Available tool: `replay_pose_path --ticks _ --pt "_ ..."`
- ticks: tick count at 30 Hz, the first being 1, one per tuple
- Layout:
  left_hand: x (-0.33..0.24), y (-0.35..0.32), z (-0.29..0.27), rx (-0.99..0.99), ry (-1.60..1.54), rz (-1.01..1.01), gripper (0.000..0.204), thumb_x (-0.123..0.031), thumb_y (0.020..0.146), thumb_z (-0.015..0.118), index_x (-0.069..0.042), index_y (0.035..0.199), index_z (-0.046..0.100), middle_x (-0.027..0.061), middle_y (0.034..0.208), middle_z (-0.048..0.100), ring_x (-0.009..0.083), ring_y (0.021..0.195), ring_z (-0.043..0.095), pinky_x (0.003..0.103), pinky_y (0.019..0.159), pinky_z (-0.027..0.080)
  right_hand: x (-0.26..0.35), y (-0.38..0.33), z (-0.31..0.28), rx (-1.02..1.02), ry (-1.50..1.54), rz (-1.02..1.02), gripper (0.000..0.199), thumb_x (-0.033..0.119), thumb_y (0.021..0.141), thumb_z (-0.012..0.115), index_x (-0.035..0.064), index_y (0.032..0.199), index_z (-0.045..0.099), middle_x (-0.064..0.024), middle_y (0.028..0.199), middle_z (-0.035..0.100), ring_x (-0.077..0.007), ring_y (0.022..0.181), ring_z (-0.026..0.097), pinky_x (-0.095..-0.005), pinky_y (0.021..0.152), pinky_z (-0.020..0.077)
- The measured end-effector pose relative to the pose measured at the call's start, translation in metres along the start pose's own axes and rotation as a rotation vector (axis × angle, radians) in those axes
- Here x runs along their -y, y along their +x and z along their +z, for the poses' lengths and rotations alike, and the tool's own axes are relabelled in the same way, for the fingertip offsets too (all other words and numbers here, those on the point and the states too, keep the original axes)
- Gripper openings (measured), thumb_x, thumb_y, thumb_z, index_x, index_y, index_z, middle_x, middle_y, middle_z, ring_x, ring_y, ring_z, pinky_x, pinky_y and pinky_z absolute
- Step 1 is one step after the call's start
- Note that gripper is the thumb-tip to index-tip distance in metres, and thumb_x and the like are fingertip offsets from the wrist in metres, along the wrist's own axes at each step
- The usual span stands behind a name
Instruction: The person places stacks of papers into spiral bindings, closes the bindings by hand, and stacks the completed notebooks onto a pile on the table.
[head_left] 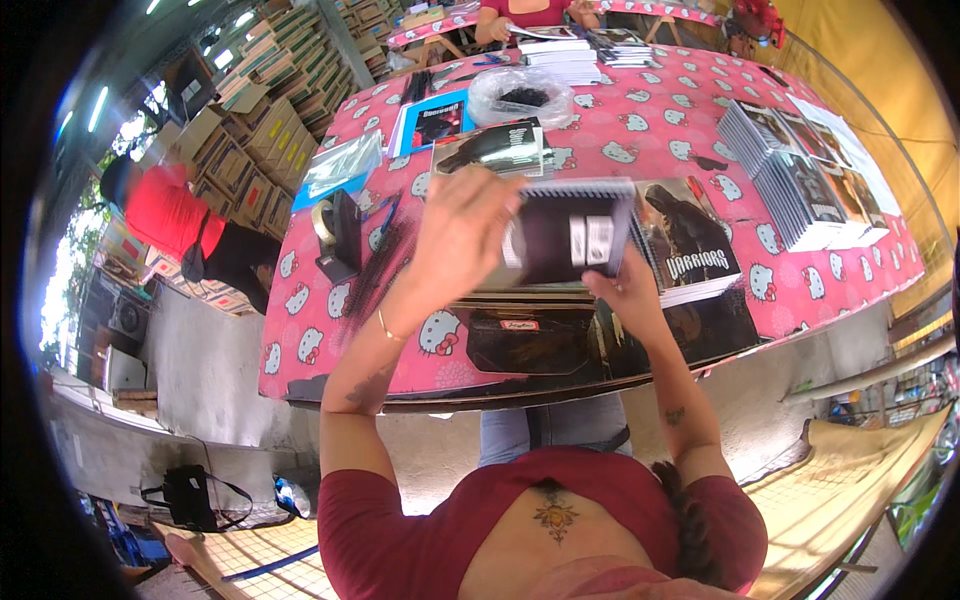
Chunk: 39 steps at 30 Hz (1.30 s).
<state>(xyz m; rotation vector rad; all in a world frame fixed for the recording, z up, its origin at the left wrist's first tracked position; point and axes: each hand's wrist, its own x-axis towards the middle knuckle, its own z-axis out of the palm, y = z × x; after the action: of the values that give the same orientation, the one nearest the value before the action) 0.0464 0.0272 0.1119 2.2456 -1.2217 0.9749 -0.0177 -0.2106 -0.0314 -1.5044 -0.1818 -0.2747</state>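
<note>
A dark spiral notebook (555,240) is held up over the table, its back side with white label patches toward me. Black coil binding (580,187) runs along its top edge. My left hand (462,235), slightly blurred, is closed in a pinch at the left end of the coil; its fingertips are partly hidden. My right hand (632,288) grips the lower right corner, thumb on the near face. Beneath are flat dark printed boards (530,340). Just right of the notebook lies a stack of printed-cover notebooks (690,235), and another stack (490,150) sits behind it.
A tape dispenser (338,235) and thin black coils (378,285) lie at left. Farther back are a plastic bag of black pieces (520,97) and a blue-edged booklet (432,122). Notebook stacks (800,185) stand at right. Co-workers are at the far table side (525,12) and left (180,215).
</note>
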Motion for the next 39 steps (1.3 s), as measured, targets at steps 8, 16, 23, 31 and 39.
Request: replay_pose_path --ticks 8,16,23,31,39 --pt "-0.028 -0.011 -0.017 0.171 -0.115 0.006 0.023 -0.003 0.086 0.067 -0.004 0.109 0.067 0.0080 0.087 0.062 0.0280 0.085 0.061 0.041 0.078 0.041 -0.033 -0.032 0.016 -0.062 -0.164 -0.082 0.023 0.010 0.090 0.078 0.0007 0.110 0.071 -0.0038 0.101 0.074 -0.0123 0.095 0.066 -0.0313 0.087 0.0512" --pt "-0.022 -0.109 0.021 0.205 0.121 -0.018 0.035 -0.012 0.089 0.067 -0.007 0.123 0.067 0.0107 0.122 0.069 0.0294 0.115 0.063 0.055 0.112 0.033 -0.023 -0.032 0.025 0.089 -0.049 -0.061 0.067 0.013 0.091 0.078 0.0015 0.147 0.045 -0.0143 0.127 0.063 -0.0208 0.115 0.061 -0.0340 0.101 0.0461" --pt "-0.016 -0.215 0.077 -0.289 -0.658 -1.039 0.049 -0.027 0.109 0.046 0.004 0.147 0.047 0.0186 0.142 0.055 0.0244 0.119 0.054 0.039 0.111 0.036 -0.044 -0.035 0.051 -0.066 -0.078 -0.107 0.069 0.022 0.091 0.078 0.0031 0.148 0.045 -0.0129 0.127 0.059 -0.0228 0.115 0.059 -0.0365 0.102 0.0451" --pt "0.161 -0.230 0.089 0.232 0.644 -0.671 0.022 -0.019 0.096 0.060 -0.001 0.108 0.068 0.0158 0.102 0.063 0.0345 0.094 0.063 0.044 0.081 0.053 -0.043 -0.009 0.016 -0.057 -0.154 -0.152 0.066 0.026 0.090 0.080 0.0005 0.142 0.048 -0.0077 0.115 0.059 -0.0202 0.106 0.058 -0.0349 0.098 0.0451" --pt "0.143 -0.181 0.081 -0.052 0.515 -0.489 0.017 -0.017 0.096 0.065 -0.004 0.106 0.067 0.0114 0.091 0.063 0.0319 0.082 0.065 0.041 0.065 0.055 0.038 0.005 0.086 0.102 -0.919 -0.798 0.035 0.020 0.083 0.077 0.0107 0.116 0.072 -0.0103 0.117 0.066 -0.0308 0.108 0.064 -0.0426 0.093 0.0473"
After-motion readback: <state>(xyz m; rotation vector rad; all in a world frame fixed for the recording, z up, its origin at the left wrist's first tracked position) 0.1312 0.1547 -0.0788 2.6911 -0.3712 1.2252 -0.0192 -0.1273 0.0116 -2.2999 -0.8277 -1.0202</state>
